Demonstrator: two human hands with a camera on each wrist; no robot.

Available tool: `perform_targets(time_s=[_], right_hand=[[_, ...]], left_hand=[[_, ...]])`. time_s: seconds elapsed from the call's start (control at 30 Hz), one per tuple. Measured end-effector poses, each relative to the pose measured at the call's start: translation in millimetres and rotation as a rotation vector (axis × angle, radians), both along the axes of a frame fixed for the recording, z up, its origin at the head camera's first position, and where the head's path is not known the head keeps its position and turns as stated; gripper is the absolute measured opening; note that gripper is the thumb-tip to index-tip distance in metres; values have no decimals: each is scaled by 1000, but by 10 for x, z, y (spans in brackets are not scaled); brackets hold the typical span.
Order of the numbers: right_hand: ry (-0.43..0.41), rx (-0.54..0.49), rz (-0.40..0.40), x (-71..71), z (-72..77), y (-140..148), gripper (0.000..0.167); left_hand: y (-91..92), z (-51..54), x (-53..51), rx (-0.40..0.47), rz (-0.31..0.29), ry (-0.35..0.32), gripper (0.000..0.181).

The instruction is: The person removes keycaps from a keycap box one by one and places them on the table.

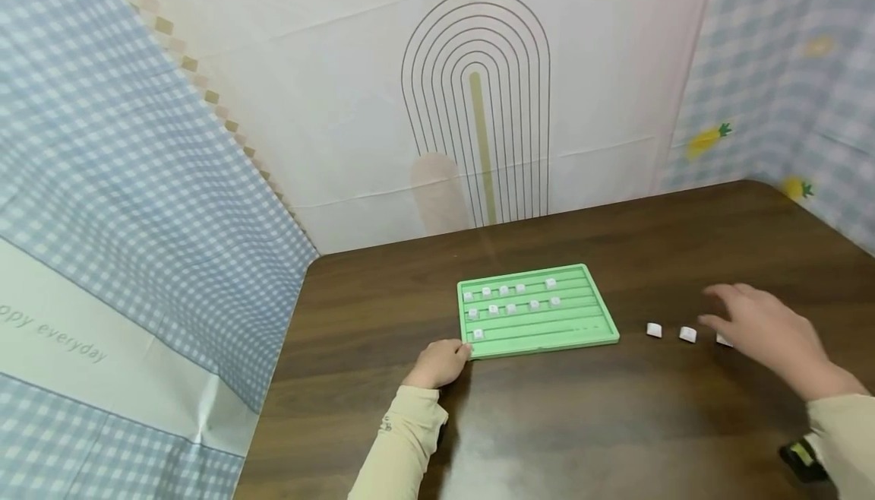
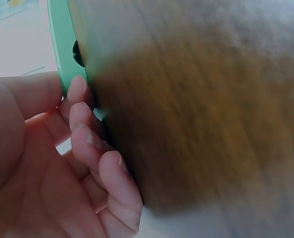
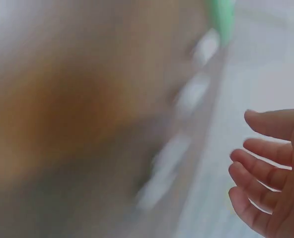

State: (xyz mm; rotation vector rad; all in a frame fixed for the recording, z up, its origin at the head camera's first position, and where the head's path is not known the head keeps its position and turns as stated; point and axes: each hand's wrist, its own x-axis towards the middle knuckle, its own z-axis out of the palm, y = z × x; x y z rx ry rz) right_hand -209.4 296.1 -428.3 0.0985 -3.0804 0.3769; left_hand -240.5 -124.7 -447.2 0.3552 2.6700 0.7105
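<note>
A green tray (image 1: 533, 348) with ridged rows lies on the table, with several small white keycap-like pieces (image 1: 511, 308) standing in its rows. My left hand (image 1: 440, 363) pinches the tray's near left corner between thumb and fingers; the left wrist view shows the green edge (image 2: 65, 49) there. To the right of the tray, loose white pieces (image 1: 687, 334) lie in a line on the wood. Over the right end of that line hovers my right hand (image 1: 769, 333), fingers loosely bent and holding nothing. It partly covers one piece (image 1: 724, 340). The right wrist view blurs these pieces (image 3: 192, 92).
The brown wooden table (image 1: 574, 424) ends at a patterned cloth backdrop (image 1: 342, 105) behind and on the left. A dark object with a yellow-green patch (image 1: 801, 454) sits beside my right sleeve (image 1: 844, 439).
</note>
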Motion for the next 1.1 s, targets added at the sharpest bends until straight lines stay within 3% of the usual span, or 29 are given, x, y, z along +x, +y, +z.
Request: perform_targets(time_s=[0.1,0.17,0.33,0.5,0.6,0.77,0.9,1.0,1.1], right_hand=[[100,-21,134,-129,145,-562,41],[138,-48,205,-215,165,-992,31],[170,-87,353,-388,-5,-1948,21],[137,-29,399,-460,-201,-2452,23],[132,9,401,-486,-278,-2584,17],[201,67,433,-529,-327,-2678,11],[214,-1,431,-554,-264,-2640,9],[194,-101,399,-519,-150,-2364,11],[168,-150,328,-422,-60,-1862,15]], left_hand=[[0,0,13,-4,6,-1,34],[1,-2,21,-6,10,-1,33],[35,-14,30,-31,18,5,32],[86,-29,29,-54,10,16,32],[92,-32,22,-69,7,36,34],[55,-21,13,-77,20,60,35],[16,-22,1,-71,40,34,35],[14,-15,0,-69,38,35,33],[-9,-18,27,-55,38,29,34]])
